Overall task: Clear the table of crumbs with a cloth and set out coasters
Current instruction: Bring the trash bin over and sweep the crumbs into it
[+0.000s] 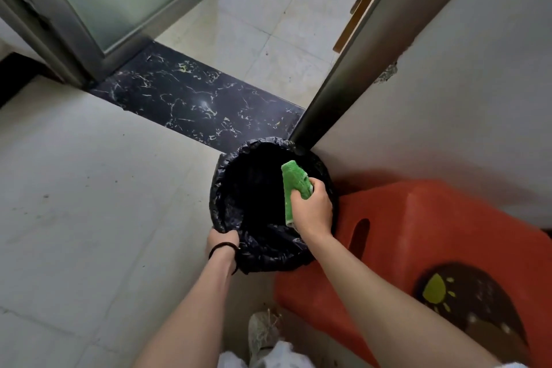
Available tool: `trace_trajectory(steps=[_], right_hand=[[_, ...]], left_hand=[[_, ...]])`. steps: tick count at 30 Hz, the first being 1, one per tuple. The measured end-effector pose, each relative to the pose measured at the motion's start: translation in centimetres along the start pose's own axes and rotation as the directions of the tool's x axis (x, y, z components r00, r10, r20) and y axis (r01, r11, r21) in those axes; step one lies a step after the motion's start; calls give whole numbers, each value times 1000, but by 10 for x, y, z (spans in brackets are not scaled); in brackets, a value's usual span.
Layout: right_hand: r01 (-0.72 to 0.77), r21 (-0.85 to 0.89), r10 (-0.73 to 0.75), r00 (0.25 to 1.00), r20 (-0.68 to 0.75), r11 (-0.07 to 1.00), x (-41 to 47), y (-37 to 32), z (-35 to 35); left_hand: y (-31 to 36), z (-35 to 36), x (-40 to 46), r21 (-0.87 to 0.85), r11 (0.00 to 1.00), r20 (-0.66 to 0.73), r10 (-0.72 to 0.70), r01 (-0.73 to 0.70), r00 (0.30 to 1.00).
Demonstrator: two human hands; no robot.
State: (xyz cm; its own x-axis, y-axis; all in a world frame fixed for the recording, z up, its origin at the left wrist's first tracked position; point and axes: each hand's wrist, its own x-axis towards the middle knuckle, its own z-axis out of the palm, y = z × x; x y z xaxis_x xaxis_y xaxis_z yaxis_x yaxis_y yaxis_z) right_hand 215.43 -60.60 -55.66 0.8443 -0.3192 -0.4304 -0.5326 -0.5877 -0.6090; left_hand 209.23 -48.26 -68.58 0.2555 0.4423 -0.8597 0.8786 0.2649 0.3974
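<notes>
At the far left, a frosted glass door in a grey metal frame [119, 0] is seen standing above a strip of black marble threshold with white veins [191, 101], which is laid across the pale tiled floor [74, 188]. Further right, a round bin lined with a crinkled black plastic bag [236, 176] is set on the floor, close to the corner of a white wall [448, 98] and the foot of a metal door frame post [358, 60]. The near rim of the bag is gripped by the left hand [222, 240], its fingers closed over the plastic; a dark hair tie [222, 247] is worn around that wrist. Over the open mouth of the bin, a folded green textured cloth [294, 185] is held by the right hand [312, 209], which is clamped around its lower part, so that the upper end is left sticking up above the fist. Just to the right of the bin, touching or nearly touching it, an orange plastic stool with a slot handle [418, 224] is seen, marked with a dark round patch bearing a yellow sun design [439, 290]. At the bottom edge, a pale shoe [263, 329] is visible between the forearms.
</notes>
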Motion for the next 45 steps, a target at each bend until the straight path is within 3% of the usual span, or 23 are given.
trace_trajectory(steps=[5,12,17,22,26,34,41,45], right_hand=[[6,-6,-6,1000,20,1000,-60,-30,-48],[123,-61,-113,984,138,991,-191,-93,-145],[246,-120,-216,951,222,962,-267,-110,-201],[414,-129,-360,880,309,901,-334,-94,-248],[460,-115,-378,828,414,881,-393,-57,-270],[538,-107,-427,760,490,836,-483,14,-278],[589,-130,-451,727,518,798,-556,102,-304],[589,-176,-413,720,557,789,-590,170,-336]], left_hand=[[32,-58,-93,5,999,-39,53,-53,998],[61,-152,-265,-6,996,-106,89,-90,990],[37,-208,-360,-14,996,-172,87,-91,981],[-31,-238,-448,-181,980,-209,42,-81,977],[-112,-257,-516,-342,937,-253,-22,-68,967],[-249,-282,-598,-390,921,-372,-139,-18,918],[-371,-253,-630,-561,828,-278,-211,20,937],[-448,-226,-645,-556,829,-224,-226,66,948]])
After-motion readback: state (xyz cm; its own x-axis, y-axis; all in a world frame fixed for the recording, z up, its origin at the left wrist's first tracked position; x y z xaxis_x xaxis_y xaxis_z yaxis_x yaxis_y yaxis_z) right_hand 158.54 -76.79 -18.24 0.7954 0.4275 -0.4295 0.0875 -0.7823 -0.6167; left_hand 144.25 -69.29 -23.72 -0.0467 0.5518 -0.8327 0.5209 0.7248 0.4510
